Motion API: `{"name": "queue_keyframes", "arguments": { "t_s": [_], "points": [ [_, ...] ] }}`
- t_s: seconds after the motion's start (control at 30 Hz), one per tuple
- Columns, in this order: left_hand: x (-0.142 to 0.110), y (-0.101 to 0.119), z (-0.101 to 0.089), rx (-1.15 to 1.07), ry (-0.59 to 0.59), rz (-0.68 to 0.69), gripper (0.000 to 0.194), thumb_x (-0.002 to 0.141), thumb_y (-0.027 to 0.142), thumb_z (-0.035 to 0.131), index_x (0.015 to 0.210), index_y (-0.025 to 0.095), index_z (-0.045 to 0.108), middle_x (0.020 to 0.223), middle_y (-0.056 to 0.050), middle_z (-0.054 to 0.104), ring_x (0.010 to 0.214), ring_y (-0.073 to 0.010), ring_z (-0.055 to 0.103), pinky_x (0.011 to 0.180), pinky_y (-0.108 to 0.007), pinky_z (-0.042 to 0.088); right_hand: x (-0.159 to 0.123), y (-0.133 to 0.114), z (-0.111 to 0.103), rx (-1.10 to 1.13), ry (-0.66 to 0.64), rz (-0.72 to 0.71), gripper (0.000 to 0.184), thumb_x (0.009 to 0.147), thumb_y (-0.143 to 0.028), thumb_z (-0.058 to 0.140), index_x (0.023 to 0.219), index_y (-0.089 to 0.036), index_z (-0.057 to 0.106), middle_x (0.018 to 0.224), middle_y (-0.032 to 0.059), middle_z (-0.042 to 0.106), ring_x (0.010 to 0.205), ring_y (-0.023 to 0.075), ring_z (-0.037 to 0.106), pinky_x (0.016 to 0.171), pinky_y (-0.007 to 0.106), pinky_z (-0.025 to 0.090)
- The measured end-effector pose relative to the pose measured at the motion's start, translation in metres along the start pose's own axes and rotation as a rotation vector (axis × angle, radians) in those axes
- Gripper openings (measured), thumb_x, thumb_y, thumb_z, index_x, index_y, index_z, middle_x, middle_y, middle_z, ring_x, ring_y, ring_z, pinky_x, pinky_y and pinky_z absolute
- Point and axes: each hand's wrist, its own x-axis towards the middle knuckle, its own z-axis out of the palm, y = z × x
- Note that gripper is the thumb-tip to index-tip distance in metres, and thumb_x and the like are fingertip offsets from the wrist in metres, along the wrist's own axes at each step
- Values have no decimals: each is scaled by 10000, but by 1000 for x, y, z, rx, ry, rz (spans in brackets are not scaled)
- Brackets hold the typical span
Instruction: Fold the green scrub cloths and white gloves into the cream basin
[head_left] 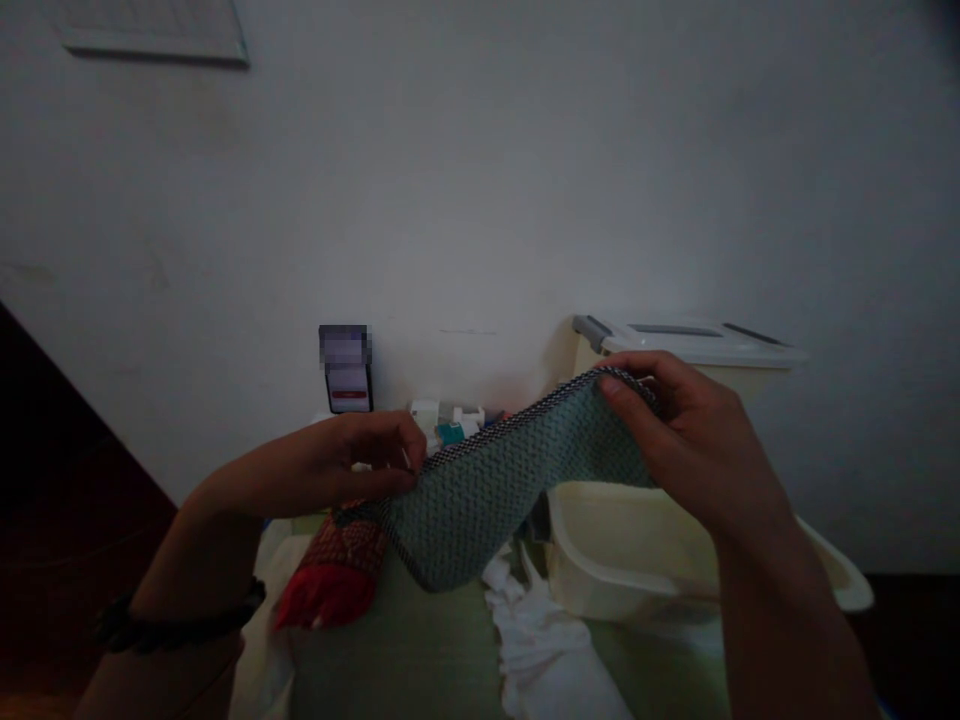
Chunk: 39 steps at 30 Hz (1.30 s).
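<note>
A grey-green woven cloth [487, 490] with a dark checked edge is stretched in the air between both hands. My left hand [352, 460] pinches its lower left corner, fingers closed on the fabric. My right hand [675, 420] grips its upper right corner, thumb and fingers pressed on the hem. The cloth sags in the middle above a pale green surface [405, 660]. A dark bead bracelet [172, 625] sits on my left wrist.
Under my left hand lies a red patterned cloth [334, 575]. White crumpled fabric [540, 640] lies below the held cloth. A cream plastic basin [622, 560] and a lidded white box [690, 345] stand at right. A small device [347, 375] and small items lean by the white wall.
</note>
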Motion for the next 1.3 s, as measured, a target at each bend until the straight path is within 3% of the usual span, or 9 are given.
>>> {"name": "queue_keyframes", "arguments": {
  "t_s": [0.13,0.33,0.63,0.93,1.1,1.3],
  "points": [
    [0,-2,-1,17,29,13,233,870,256,571,1088,194,521,905,-35,642,822,-159,612,677,-243,490,0,0,-1,-16,2,-4,129,857,-276,589,953,-217,651,845,36,683,716,191,622,639,353,476],
    [2,0,0,43,13,-1,138,878,264,540,967,167,583,833,-42,654,734,-148,607,609,-225,457,0,0,0,16,-21,1,144,856,-300,591,949,-208,652,837,35,675,710,180,609,646,340,466],
    [1,0,0,-24,23,41,169,899,218,532,1062,203,575,841,4,635,715,-101,564,588,-172,439,0,1,0,13,-22,31,157,852,-311,599,954,-208,660,835,34,678,712,178,608,640,332,448],
    [3,4,2,-181,80,18,79,777,161,656,813,181,588,723,38,640,631,-80,578,543,-148,446,1,-1,-1,-24,-9,32,154,853,-305,593,947,-202,658,840,40,686,698,178,613,613,319,443],
    [3,2,0,-13,123,104,73,819,188,603,812,173,674,820,-24,704,752,-128,636,663,-205,499,1,0,-1,-20,1,37,144,855,-296,588,942,-204,658,800,31,674,654,165,600,575,301,434],
    [3,-3,2,-27,214,75,166,813,254,658,956,190,602,730,20,621,623,-102,582,520,-174,454,1,0,0,-21,10,47,143,852,-290,591,942,-203,658,770,19,658,610,146,570,573,298,433]
  ]
}}
